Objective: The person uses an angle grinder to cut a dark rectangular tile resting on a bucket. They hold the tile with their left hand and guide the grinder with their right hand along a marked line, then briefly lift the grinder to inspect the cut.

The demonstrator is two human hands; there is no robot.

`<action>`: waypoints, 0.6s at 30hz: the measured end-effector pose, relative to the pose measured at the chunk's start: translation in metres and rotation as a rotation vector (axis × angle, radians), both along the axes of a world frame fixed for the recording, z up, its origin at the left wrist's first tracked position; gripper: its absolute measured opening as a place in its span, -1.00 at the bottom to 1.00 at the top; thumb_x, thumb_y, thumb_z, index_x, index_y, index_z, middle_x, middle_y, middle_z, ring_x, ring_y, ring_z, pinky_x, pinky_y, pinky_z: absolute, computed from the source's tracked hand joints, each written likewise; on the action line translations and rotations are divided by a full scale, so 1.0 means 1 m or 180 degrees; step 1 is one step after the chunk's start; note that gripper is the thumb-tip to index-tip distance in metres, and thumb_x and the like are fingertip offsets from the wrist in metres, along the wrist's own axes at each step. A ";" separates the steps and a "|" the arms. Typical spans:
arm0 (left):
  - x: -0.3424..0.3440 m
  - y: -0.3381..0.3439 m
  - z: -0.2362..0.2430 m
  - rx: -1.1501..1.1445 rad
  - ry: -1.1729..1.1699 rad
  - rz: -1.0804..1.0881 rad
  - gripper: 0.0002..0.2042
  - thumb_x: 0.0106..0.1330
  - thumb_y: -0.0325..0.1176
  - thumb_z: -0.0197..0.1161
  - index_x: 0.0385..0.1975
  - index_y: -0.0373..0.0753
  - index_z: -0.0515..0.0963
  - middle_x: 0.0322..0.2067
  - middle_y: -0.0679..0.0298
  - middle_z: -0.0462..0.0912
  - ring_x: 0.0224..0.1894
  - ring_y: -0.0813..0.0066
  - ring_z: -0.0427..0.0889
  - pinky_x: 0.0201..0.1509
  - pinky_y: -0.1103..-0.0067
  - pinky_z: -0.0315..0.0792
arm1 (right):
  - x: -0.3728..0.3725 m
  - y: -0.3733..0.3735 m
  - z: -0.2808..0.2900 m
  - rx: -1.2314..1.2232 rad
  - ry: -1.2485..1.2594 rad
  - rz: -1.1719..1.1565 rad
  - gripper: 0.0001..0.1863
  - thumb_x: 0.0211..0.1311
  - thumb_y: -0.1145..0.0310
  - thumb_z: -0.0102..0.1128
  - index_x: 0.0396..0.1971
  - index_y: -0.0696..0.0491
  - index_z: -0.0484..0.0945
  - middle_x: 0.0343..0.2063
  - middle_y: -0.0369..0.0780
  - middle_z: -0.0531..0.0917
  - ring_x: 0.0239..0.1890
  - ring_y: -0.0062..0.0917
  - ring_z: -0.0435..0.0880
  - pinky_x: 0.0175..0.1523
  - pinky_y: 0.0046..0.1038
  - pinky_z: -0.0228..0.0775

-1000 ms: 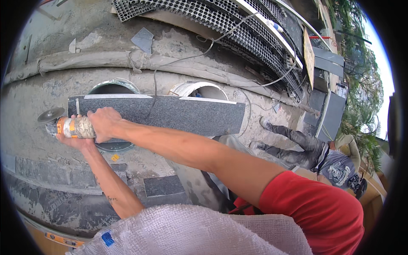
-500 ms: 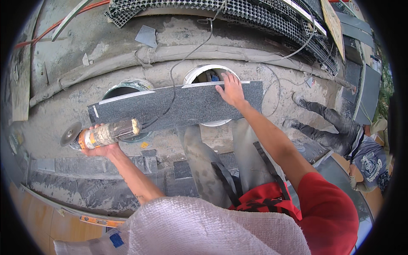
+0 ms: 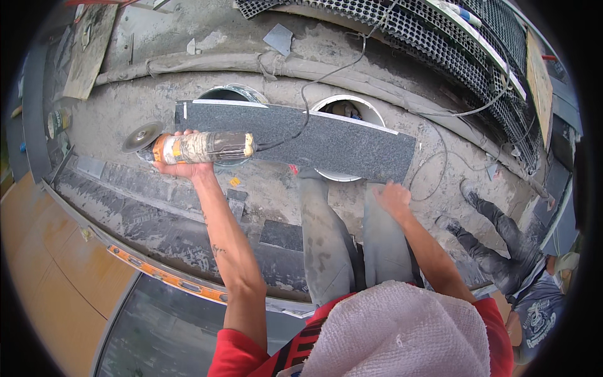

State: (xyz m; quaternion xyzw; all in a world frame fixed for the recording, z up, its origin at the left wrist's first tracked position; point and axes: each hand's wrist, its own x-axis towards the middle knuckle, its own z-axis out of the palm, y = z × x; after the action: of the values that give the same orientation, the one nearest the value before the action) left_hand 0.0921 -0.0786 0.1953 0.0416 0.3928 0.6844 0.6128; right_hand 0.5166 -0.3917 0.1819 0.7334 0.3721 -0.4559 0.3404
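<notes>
My left hand (image 3: 183,168) grips an orange angle grinder (image 3: 202,146) wrapped in dirty tape, its metal disc (image 3: 141,136) pointing left and its cord running right across a long dark granite slab (image 3: 348,147). The slab has pale strips along its far edge and rests across a green bucket (image 3: 239,94) and a white bucket (image 3: 348,105). My right hand (image 3: 392,198) is low by the slab's near right edge, in front of my trouser leg. Its fingers are slightly blurred, so whether they hold anything is unclear.
Stacked black perforated panels (image 3: 440,60) lie at the back right, beside a long pipe-like bundle (image 3: 333,81). A co-worker (image 3: 515,257) lies or stands at the right, legs toward the buckets. A board (image 3: 89,53) is at upper left, a long orange level (image 3: 163,273) at lower left.
My right hand left the grinder, went onto the slab's far edge, then came back to its near right edge. The grinder stays in my left hand. The view has swung round.
</notes>
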 end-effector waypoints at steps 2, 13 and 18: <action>0.009 0.002 0.006 -0.0012 -0.0016 -0.0069 -0.13 -0.15 0.53 0.27 -0.24 -0.32 0.51 -0.35 0.10 0.60 -0.27 0.16 0.63 -0.10 0.23 0.59 | -0.012 -0.088 0.043 0.1181 -0.0641 0.0549 -0.43 0.21 -0.14 0.12 -0.12 0.12 0.62 -0.29 0.01 0.70 -0.25 -0.04 0.71 -0.11 -0.11 0.55; -0.057 0.018 0.019 0.0336 -0.0325 -0.0047 -0.15 -0.06 0.50 0.24 -0.20 -0.34 0.49 -0.32 0.12 0.58 -0.25 0.17 0.61 -0.14 0.25 0.59 | -0.016 0.063 0.175 0.2100 0.0925 -0.2564 -0.58 0.45 0.16 0.04 -0.65 0.01 0.38 -0.77 -0.44 0.38 -0.70 -0.81 0.30 -0.58 -0.65 0.14; -0.059 0.017 0.020 0.0316 -0.0382 -0.0032 -0.14 -0.05 0.52 0.21 -0.19 -0.33 0.50 -0.32 0.14 0.58 -0.27 0.17 0.62 -0.12 0.24 0.57 | 0.000 0.113 -0.002 0.2212 0.0719 -0.0170 -0.66 0.32 0.12 0.16 -0.06 0.02 0.51 -0.22 -0.07 0.61 -0.16 -0.36 0.60 -0.07 -0.32 0.44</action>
State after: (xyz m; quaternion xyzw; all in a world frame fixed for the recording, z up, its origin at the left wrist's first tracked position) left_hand 0.0334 -0.0616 0.2157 0.0328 0.3206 0.7012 0.6359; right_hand 0.5162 -0.2783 0.1795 0.7597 0.5208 -0.3890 0.0157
